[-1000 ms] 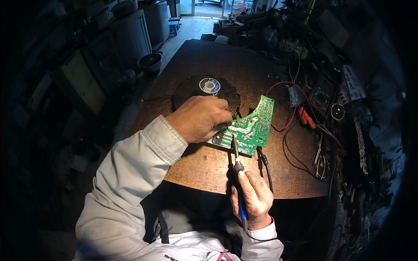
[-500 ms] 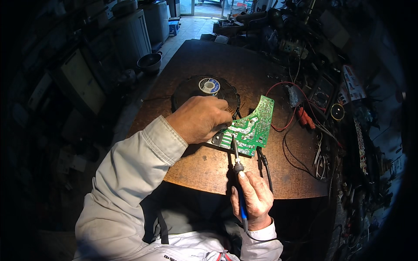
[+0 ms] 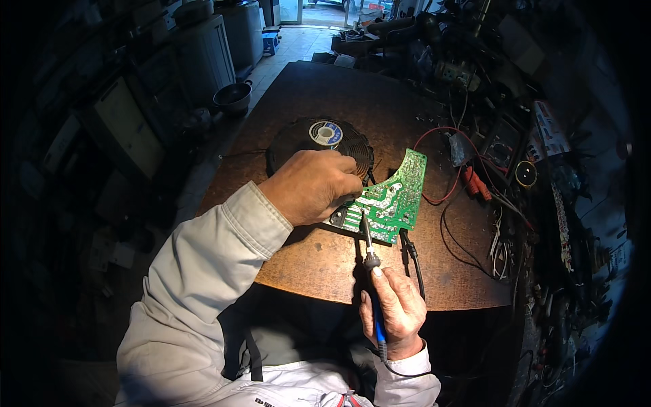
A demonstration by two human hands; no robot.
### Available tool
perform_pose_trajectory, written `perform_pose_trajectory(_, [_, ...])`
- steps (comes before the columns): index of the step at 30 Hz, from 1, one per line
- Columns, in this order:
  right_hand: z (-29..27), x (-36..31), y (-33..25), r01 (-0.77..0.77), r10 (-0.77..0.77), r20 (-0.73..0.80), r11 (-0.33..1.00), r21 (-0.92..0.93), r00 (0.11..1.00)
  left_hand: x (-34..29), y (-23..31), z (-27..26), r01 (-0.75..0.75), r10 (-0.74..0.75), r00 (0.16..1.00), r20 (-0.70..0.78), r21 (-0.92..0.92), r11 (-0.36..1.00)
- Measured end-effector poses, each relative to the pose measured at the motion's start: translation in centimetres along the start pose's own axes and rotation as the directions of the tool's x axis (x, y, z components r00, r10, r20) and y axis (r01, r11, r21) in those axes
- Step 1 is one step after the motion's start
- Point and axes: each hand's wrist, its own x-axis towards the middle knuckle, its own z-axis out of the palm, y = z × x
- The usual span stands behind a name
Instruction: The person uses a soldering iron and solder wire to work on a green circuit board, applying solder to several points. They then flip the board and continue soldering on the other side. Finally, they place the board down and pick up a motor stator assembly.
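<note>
A green circuit board (image 3: 405, 197) lies solder side up on the wooden table. My right hand (image 3: 397, 308) grips a blue-handled soldering iron (image 3: 370, 252), its tip at the board's near-left part. Over the board's left edge, my left hand (image 3: 315, 184) is closed with fingertips pinched together; what they hold, if anything, is hidden behind the hand. Just beyond it lies a black round coil (image 3: 285, 139) with ringed grooves, and a small reel with a blue-and-white label (image 3: 334, 129) rests on it.
Red test leads with red clips (image 3: 477, 183) and dark cables lie along the right side of the wooden table (image 3: 298, 271). A multimeter (image 3: 503, 144) and tangled parts crowd beyond them. At the left, a dark pan (image 3: 232, 100) stands off the table near cabinets.
</note>
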Motion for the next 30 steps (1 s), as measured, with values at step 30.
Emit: perform_pose_trajectory(30, [-0.12, 0.03, 0.04, -0.022, 0.022, 0.002, 0.999, 0.029, 1.0, 0.07, 0.08, 0.12, -0.009, 0.009, 1.0, -0.008, 0.013, 1.0])
